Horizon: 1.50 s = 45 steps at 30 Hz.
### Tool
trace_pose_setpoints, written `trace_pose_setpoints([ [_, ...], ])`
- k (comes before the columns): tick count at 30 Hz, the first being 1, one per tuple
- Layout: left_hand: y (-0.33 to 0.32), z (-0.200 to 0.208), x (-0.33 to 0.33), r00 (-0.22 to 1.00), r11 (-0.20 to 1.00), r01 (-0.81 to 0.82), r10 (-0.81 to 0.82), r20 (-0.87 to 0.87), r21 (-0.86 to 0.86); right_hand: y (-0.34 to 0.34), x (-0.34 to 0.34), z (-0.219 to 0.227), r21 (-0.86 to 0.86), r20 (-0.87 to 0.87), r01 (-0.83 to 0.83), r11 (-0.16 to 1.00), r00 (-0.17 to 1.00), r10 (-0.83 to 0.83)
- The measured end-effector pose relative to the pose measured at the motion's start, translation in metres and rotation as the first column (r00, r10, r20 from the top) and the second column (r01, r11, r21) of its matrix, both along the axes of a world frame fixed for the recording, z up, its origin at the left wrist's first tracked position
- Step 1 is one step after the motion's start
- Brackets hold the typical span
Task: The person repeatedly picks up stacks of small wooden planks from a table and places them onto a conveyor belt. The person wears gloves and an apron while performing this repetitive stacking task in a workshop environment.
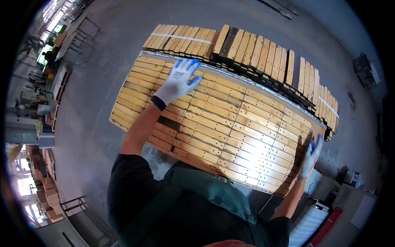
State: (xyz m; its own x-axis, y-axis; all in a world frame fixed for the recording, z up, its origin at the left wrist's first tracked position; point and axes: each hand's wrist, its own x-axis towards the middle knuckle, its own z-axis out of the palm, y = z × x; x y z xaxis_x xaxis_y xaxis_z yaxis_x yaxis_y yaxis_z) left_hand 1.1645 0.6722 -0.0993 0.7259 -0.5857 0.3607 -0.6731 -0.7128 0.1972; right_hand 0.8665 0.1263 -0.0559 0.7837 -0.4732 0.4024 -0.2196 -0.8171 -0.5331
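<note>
In front of me lies a broad layer of light wooden slats (212,119), set in several columns with thin dark gaps and small dark holes. My left hand (177,82), in a white glove with blue fingertips, rests over its far left part with the fingers spread. Another such glove covers my right hand (311,156), which is at the right end of the slats, fingers stretched out along the edge. Neither hand holds anything. A strip with a whitish edge (242,78) runs along the far side. Two slats near my left forearm show dark patches.
Beyond the strip stand long rows of upright wooden slats (255,53), a few of them dark, with a white band (183,38) around the left group. Benches (74,39) and boxes line the left wall. A cabinet (354,206) and a ribbed white roll-like object (308,222) are at lower right.
</note>
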Motion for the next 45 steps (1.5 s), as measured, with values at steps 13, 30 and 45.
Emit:
trace_pose_setpoints([
  [13, 0.214, -0.046, 0.145, 0.636, 0.833, -0.524, 0.244, -0.732, -0.178, 0.125, -0.210, -0.052, 0.947, -0.003, 0.272, 0.168, 0.533, -0.846],
  [30, 0.252, -0.047, 0.185, 0.620, 0.818, -0.574, 0.467, -0.631, 0.042, 0.107, -0.188, -0.056, 0.708, -0.202, 0.688, 0.160, 0.414, -0.888],
  [45, 0.269, -0.074, 0.207, 0.672, 0.904, -0.420, 0.370, -0.641, 0.081, 0.161, -0.141, -0.085, 0.939, 0.314, -0.277, 0.205, 0.444, -0.839],
])
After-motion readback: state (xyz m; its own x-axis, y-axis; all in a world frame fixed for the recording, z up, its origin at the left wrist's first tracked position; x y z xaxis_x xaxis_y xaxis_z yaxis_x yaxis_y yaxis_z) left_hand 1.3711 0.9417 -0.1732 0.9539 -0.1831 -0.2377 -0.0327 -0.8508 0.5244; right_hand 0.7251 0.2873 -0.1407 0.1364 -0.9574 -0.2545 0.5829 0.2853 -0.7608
